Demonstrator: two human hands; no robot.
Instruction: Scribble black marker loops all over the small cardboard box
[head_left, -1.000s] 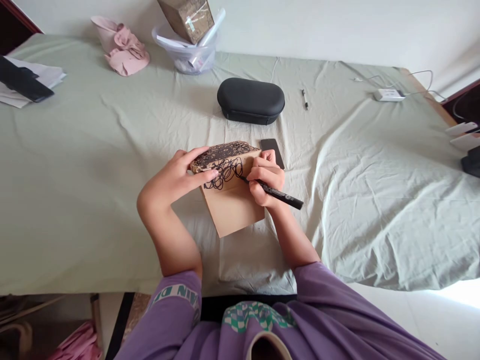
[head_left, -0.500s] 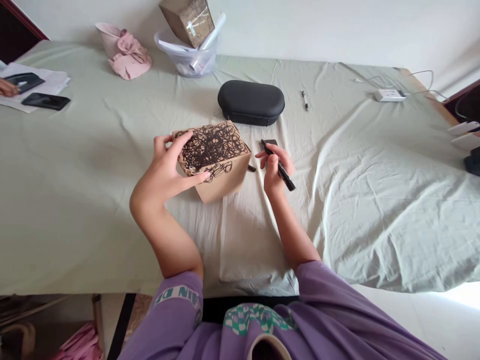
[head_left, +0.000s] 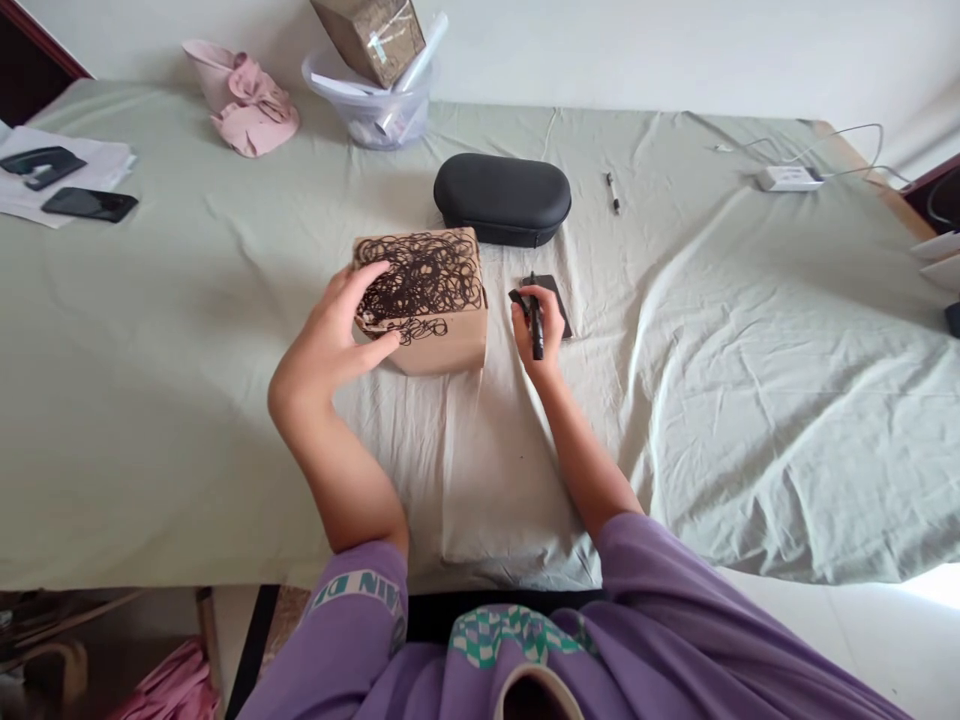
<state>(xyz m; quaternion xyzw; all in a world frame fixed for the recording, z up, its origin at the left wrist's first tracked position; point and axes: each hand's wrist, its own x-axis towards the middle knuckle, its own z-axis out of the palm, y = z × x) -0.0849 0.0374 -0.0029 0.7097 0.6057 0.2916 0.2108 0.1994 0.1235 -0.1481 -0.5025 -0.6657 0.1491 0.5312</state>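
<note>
A brown cardboard box [head_left: 442, 340] rests on the green cloth, its top covered in black scribbles. My left hand [head_left: 330, 340] lies on the box's left side, fingers spread over the top and front edge. To the right of the box, my right hand [head_left: 536, 335] is closed round a black marker [head_left: 535, 325], which points away from me. The marker's cap [head_left: 517, 297] sits at the fingertips, touching the marker's end. A small dark flat phone [head_left: 559, 300] lies just beyond that hand.
A black oval case [head_left: 502, 198] sits behind the box. Farther back stand a clear tub [head_left: 371, 110] holding a box and rolls, and a pink cloth item [head_left: 244, 95]. A pen [head_left: 613, 192], a white charger [head_left: 787, 178], papers and a phone [head_left: 88, 203] lie around.
The box was tilted up while my right hand scribbled on its front; now it lies flat on the cloth. My right hand has drawn away to the right and turned the marker toward its cap.
</note>
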